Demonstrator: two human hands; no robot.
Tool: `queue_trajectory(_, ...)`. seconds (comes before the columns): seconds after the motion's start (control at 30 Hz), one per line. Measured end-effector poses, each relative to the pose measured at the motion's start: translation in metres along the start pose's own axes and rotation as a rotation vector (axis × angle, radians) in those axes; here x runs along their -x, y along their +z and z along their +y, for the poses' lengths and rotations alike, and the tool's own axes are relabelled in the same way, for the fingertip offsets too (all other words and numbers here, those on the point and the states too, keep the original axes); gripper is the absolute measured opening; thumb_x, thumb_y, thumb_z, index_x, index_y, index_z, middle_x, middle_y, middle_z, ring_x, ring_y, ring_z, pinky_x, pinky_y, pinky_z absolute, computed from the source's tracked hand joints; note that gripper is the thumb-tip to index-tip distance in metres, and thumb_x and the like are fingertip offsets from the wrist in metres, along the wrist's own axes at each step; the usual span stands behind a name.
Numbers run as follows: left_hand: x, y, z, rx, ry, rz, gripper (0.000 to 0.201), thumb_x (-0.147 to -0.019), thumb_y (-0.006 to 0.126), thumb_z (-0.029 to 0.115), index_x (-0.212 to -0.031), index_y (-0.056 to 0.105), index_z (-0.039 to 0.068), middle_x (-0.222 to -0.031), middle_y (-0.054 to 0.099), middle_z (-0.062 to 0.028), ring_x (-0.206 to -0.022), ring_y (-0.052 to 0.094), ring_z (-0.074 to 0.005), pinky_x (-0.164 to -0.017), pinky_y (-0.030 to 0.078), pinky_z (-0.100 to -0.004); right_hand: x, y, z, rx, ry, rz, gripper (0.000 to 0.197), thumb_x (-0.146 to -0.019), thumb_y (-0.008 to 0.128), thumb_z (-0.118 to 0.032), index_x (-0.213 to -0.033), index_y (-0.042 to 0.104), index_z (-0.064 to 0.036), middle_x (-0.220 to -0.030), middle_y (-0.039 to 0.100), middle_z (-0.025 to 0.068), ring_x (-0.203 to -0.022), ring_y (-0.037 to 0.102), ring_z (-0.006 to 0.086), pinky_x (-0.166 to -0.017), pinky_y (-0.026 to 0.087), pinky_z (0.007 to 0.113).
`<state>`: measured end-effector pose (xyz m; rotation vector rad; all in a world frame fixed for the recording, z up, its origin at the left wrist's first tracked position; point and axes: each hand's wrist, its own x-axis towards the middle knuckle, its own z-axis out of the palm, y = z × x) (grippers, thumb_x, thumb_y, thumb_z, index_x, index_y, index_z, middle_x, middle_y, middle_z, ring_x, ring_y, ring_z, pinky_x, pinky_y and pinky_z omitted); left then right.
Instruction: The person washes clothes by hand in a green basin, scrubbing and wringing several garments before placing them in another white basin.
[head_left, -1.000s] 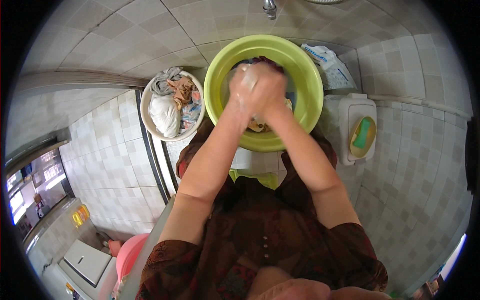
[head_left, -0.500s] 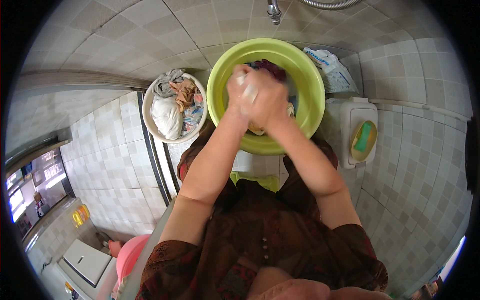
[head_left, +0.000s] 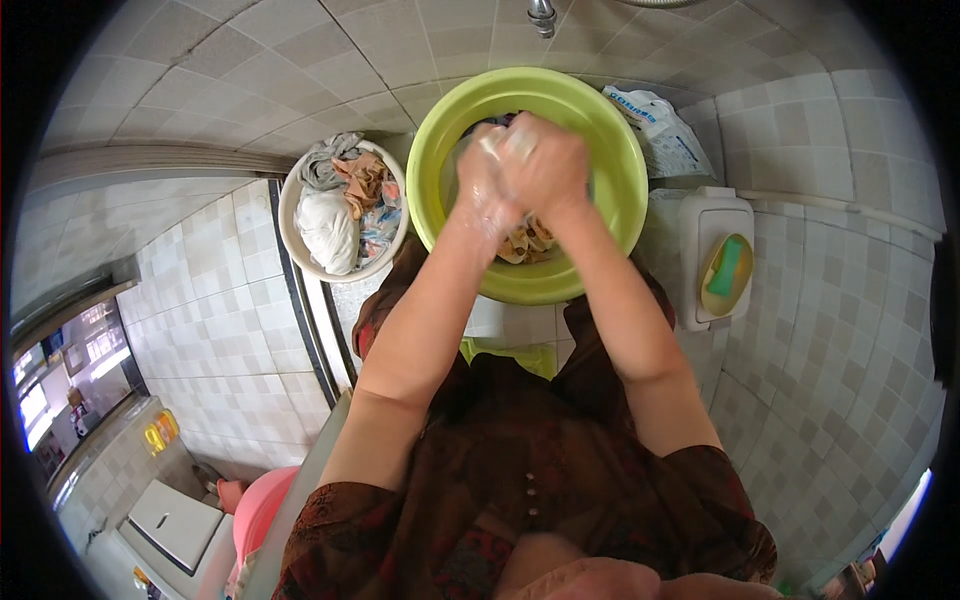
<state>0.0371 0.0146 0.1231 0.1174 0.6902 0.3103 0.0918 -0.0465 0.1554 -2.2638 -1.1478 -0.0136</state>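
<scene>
Over a large yellow-green basin, my left hand and my right hand are pressed together, both closed. Something white shows between their fingers; blur hides whether it is cloth or lather. My left wrist looks wet and soapy. Below my hands, a tan and dark patterned cloth lies in the basin. A strip of dark cloth shows at the basin's far side, mostly covered by my hands.
Left of the basin stands a white tub of crumpled clothes. A plastic packet leans at the back right. A green soap bar sits in a yellow dish on a white lidded box. A tap hangs beyond the basin.
My joined hands have shifted slightly, with the right hand rising and turning over the left. More of the patterned cloth shows beneath them. The whole view has moved slightly.
</scene>
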Motion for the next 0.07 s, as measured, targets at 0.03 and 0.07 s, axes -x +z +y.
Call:
queue_trajectory(0.03,0.0141,0.0224,-0.0066,-0.009,0.052,0.05,0.02,-0.089,0.046,0.025,-0.077,0.051,0.01,-0.073,0.053,-0.0043,-0.067,0.055,-0.0174,-0.057,0.047,-0.035,-0.0135,-0.0059,0.0129,0.082,0.218,-0.009,0.016,-0.074,0.06,-0.026,-0.07,0.065,-0.0111,-0.068,0.063,0.0135,-0.063,0.064,0.0296,-0.056,0.052,0.036)
queue_trajectory(0.07,0.0109,0.0134,-0.0019,-0.094,0.045,0.079,0.019,-0.088,0.049,0.026,-0.083,0.052,0.008,-0.077,0.056,-0.0056,-0.069,0.056,-0.0194,-0.06,0.049,-0.0362,-0.0155,-0.0049,0.0073,0.072,0.208,-0.007,0.016,-0.074,0.06,-0.026,-0.07,0.065,-0.0111,-0.068,0.063,0.0135,-0.063,0.064,0.0296,-0.056,0.052,0.036)
